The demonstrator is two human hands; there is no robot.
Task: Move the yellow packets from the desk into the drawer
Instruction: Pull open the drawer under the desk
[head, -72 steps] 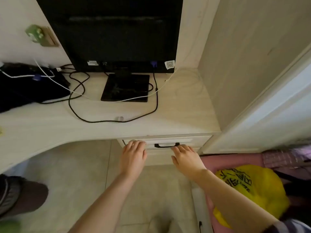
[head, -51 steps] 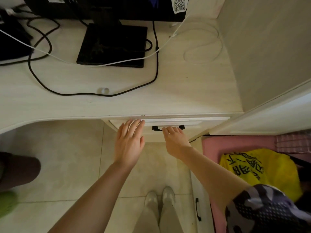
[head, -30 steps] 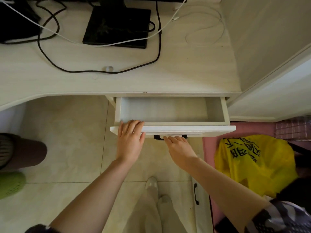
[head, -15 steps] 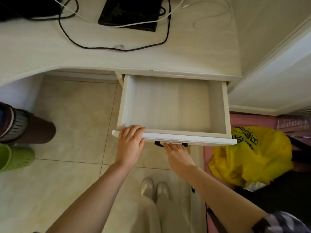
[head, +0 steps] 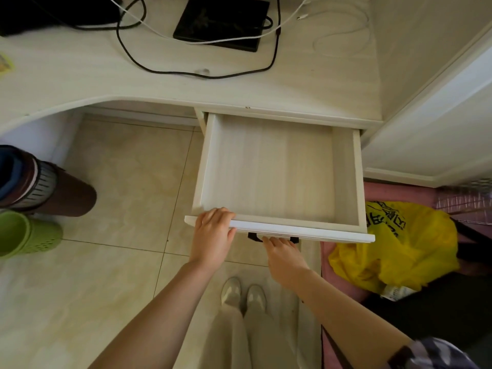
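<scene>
The drawer (head: 277, 169) stands pulled well out under the desk (head: 80, 73), its floor bare; the left hand (head: 213, 235) curls its fingers over the top of the front panel while the right hand (head: 282, 251) hooks its fingers up under the black handle (head: 253, 237). Only a sliver of one yellow packet (head: 5, 65) shows, at the desk's far left edge, well apart from both hands. It looks thin, light and crinkly, likely slippery, so a pinch across one edge should serve
</scene>
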